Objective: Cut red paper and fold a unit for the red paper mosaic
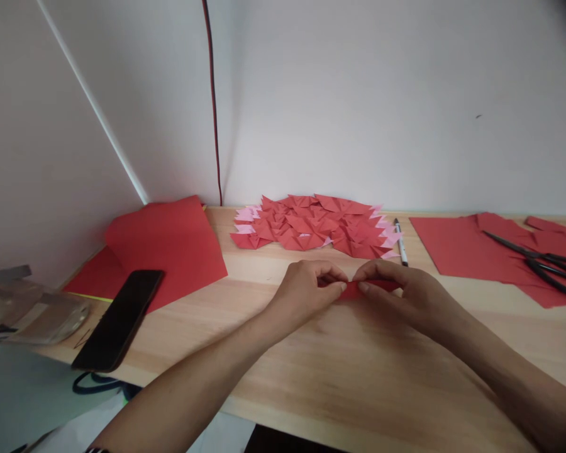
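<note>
Between my two hands is a small piece of red paper [353, 292], a narrow strip of which shows. My left hand [311, 283] pinches its left part between thumb and fingers. On the other side my right hand [396, 286] pinches it the same way, and the two sets of fingertips almost meet. Much of the paper is hidden behind the fingers. Just beyond the hands lies a pile of folded red and pink paper pieces [306, 223] with pointed ends. A white pen with a dark tip [401, 244] lies to the right of that pile.
At left, a black phone [117, 321] overlaps large red paper sheets [174, 245], near a clear plastic container [38, 314]. Black-handled scissors [542, 258] rest on red sheets and cut pieces [457, 245] at right. A dark cable [212, 82] hangs along the wall behind the wooden table [283, 377].
</note>
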Demonstrator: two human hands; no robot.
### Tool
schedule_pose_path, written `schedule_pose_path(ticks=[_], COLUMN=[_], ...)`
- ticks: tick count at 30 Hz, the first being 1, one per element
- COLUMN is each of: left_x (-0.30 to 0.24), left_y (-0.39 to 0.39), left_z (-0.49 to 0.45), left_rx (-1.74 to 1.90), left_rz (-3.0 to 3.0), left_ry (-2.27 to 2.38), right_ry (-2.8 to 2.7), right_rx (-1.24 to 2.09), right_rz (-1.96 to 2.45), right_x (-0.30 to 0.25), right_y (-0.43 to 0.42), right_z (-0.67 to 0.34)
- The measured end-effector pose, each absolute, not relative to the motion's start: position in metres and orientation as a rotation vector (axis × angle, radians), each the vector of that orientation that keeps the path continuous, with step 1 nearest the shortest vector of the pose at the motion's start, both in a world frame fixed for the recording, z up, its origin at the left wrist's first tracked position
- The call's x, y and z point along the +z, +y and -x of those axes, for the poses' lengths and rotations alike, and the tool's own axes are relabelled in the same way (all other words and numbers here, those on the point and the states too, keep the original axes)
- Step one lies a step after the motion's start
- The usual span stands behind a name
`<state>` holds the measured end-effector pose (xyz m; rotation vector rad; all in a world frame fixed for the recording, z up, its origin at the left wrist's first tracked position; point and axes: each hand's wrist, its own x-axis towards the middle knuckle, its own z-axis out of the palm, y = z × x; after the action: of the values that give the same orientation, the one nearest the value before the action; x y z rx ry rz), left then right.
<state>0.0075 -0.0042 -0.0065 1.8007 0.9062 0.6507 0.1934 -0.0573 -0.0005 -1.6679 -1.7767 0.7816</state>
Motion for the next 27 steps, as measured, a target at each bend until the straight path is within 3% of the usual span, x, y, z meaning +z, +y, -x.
schedule_pose_path(ticks=[12,27], left_x=[-0.009,-0.011], left_y=[-0.009,-0.011], left_z=[-0.007,-0.008], left_rx=[0.615,0.596], left_rz=[-2.087,-1.854], left_ry=[0.908,0.87], right_ry=[-1.766,-1.806], right_rx=[0.824,0.871], right_rz=[1.715,1.735], right_x=[-0.001,-0.006], right_y=[-0.056,-0.058], right_z=[-0.2,-0.197])
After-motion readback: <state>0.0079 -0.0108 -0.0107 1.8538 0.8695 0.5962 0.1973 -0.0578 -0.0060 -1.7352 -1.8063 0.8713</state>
